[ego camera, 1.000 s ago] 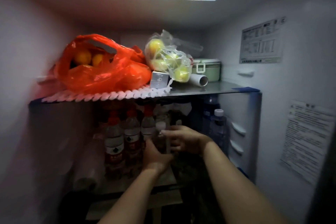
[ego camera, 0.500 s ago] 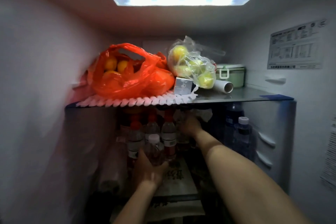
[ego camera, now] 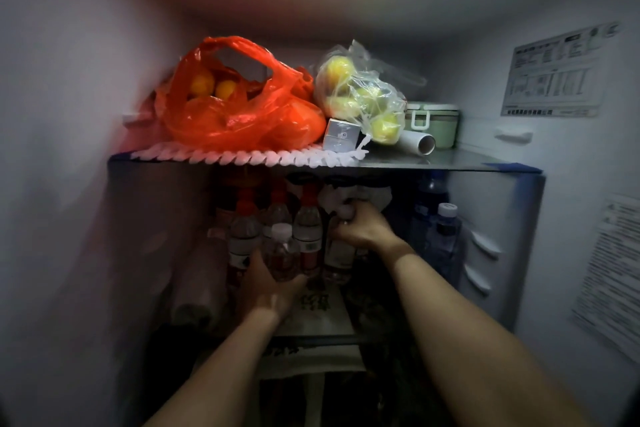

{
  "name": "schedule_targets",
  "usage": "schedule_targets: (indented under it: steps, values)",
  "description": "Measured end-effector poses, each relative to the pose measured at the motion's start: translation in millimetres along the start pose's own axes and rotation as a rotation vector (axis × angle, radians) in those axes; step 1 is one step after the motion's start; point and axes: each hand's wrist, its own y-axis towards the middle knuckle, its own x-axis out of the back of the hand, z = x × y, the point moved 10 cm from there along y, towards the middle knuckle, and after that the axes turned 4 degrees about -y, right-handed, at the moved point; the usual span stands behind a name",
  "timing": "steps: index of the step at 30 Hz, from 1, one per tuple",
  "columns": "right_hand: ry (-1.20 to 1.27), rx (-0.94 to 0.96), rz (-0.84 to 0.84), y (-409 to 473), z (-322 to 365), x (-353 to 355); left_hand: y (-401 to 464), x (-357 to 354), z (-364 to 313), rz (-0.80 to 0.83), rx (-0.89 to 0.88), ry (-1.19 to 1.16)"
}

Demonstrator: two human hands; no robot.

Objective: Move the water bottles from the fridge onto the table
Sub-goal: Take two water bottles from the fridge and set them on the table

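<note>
Bottles stand close together on the lower shelf point(ego camera: 313, 331) of the fridge, under the glass shelf point(ego camera: 450, 163) which carries an orange bag point(ego camera: 239, 107), a clear bag point(ego camera: 363, 94) of yellow fruit and a green box point(ego camera: 433, 121). Both arms reach deep inside. The left hand point(ego camera: 266, 291) is curled around the lower part of a small white-capped bottle point(ego camera: 282, 253) at the front of the group, fingers wrapped on its body, probably because the base gives a firm hold when the bottle is lifted out from between its neighbours. The right hand point(ego camera: 363, 229) is closed over the top of another bottle point(ego camera: 337, 260) just to the right; only that bottle's lower body and label show below the knuckles, and how the fingers sit on the neck cannot be told, since the shelf is dark. Holding it from above seems sensible, because the glass shelf leaves little room and the red-capped bottles point(ego camera: 308, 229) stand very near. Further right, a blue-tinted bottle point(ego camera: 446, 236) with a white cap stands apart, close to the fridge wall. No table is visible, so the task appears to be at the grasping step, with most bottles not yet taken. The risk is that pulling one bottle knocks over the next.
</note>
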Motion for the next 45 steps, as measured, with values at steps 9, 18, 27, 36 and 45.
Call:
schedule_targets:
  steps: [9,18,27,36,45]
  values:
    - [0.444,-0.156,0.01,-79.4,-38.2,-25.0,-27.9,-8.9,8.6,0.019,-0.007,-0.105]
    - [0.705,-0.122,-0.07,-170.5,-11.7,17.6,-80.4,1.0,-3.8,0.1,-0.092,-0.313]
    - [0.929,0.103,0.134,-295.5,78.8,19.4,-217.7,119.2,-40.3,-0.097,-0.157,-0.308]
    - [1.059,0.407,0.727,-500.4,223.4,-30.4,-471.7,277.8,-55.1,-0.378,-0.032,-0.292]
    - [1.032,0.652,1.185,-728.6,421.0,-88.1,-679.8,507.2,-22.1,-0.7,0.133,-0.06]
